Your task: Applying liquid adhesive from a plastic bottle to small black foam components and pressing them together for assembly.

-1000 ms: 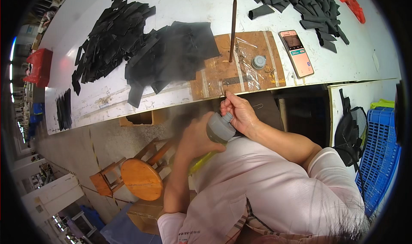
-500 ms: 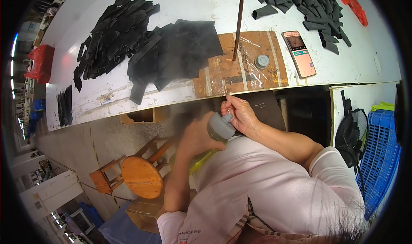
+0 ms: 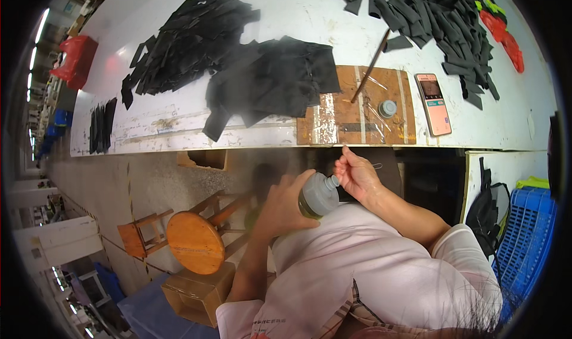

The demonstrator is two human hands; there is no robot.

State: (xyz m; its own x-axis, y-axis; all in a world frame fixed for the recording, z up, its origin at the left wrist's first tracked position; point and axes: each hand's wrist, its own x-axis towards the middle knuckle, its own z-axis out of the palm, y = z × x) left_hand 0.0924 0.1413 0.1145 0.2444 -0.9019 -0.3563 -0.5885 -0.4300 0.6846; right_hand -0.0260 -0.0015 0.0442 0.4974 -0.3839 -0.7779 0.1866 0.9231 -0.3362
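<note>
My left hand (image 3: 287, 205) is wrapped around a bottle (image 3: 320, 194) with a grey top and a greenish see-through body. The bottle is tilted, its narrow spout pointing up and right. Close to that spout is my right hand (image 3: 357, 175), its fingers curled in and the index finger and thumb pointing towards the table edge. Whatever it may hold is hidden. A grey cap (image 3: 387, 108) lies on a taped brown cardboard sheet (image 3: 351, 133) at the table's front edge. On the cardboard a thin dark rod (image 3: 370, 65) stands at a slant.
Black fabric pieces (image 3: 274, 80) are heaped on the white table (image 3: 179, 121), and more rolled strips (image 3: 441, 17) lie at the far right. A phone (image 3: 434, 103) lies beside the cardboard. A wooden stool (image 3: 195, 242), a cardboard box (image 3: 199, 294) and a blue crate (image 3: 524, 238) stand below.
The view has shifted, so the table sits lower in it. The bottle has turned more upright to the camera, and my right hand has drawn slightly away from its spout.
</note>
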